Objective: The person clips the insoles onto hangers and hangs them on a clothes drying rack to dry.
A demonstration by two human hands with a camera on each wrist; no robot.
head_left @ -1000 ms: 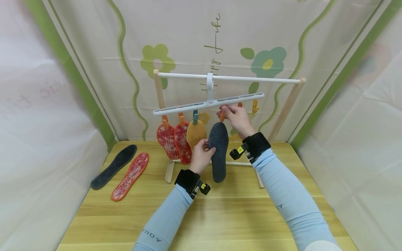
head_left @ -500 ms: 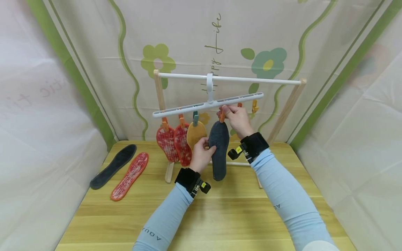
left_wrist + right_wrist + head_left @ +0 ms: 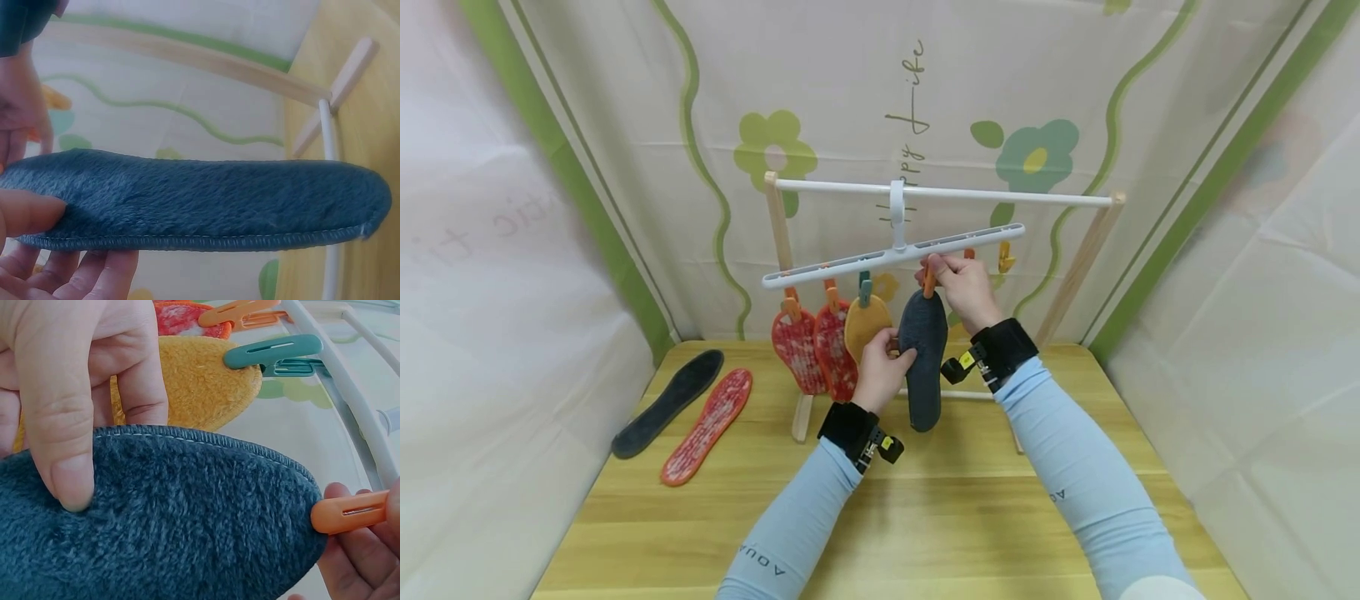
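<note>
A dark blue fuzzy insole [image 3: 923, 358] [image 3: 200, 203] [image 3: 162, 519] hangs upright under the white clip hanger [image 3: 891, 254]. My left hand [image 3: 880, 367] grips the insole's left edge, thumb [image 3: 65, 444] on its face. My right hand [image 3: 958, 279] pinches an orange clip [image 3: 929, 282] [image 3: 347, 511] at the insole's top end. Two red patterned insoles [image 3: 812, 350] and a yellow insole [image 3: 865, 323] [image 3: 200, 387] hang from clips further left; a teal clip [image 3: 275, 353] holds the yellow one.
The hanger hooks onto a white rail of a wooden rack [image 3: 940, 193] at the back of the wooden table [image 3: 940, 517]. A dark insole [image 3: 666, 402] and a red insole [image 3: 707, 425] lie flat at the table's left. Patterned cloth walls enclose the space.
Both hands and the blue insole have risen slightly toward the hanger; grips unchanged.
</note>
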